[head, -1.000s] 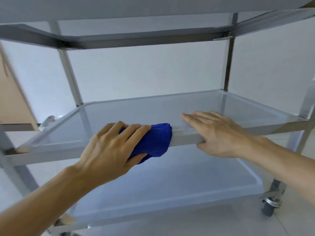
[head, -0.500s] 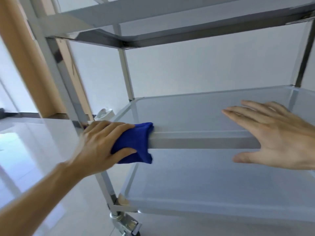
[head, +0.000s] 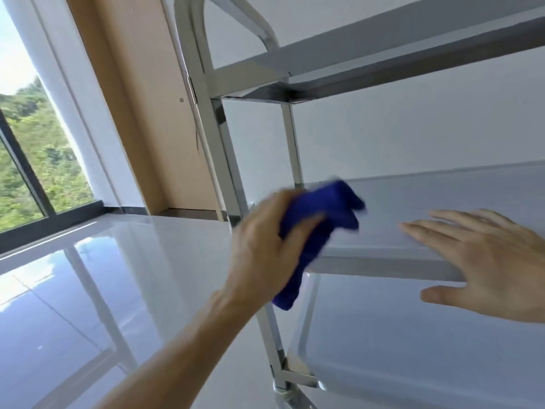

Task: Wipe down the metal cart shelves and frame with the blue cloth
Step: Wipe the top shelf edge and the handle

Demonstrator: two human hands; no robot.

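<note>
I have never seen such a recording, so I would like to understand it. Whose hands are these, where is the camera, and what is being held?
There is no machine here. A person wears one wide-angle camera on the head, looking forward and down, so both arms reach in from below. The left hand grips a blue cloth at the near left corner of the middle shelf of a metal cart; the cloth is blurred. The right hand holds nothing: its fingers lie straight on the shelf's front edge, thumb below it. Nothing else lies on that shelf. Behind the cart are a white wall, a glossy floor and a window.
</note>
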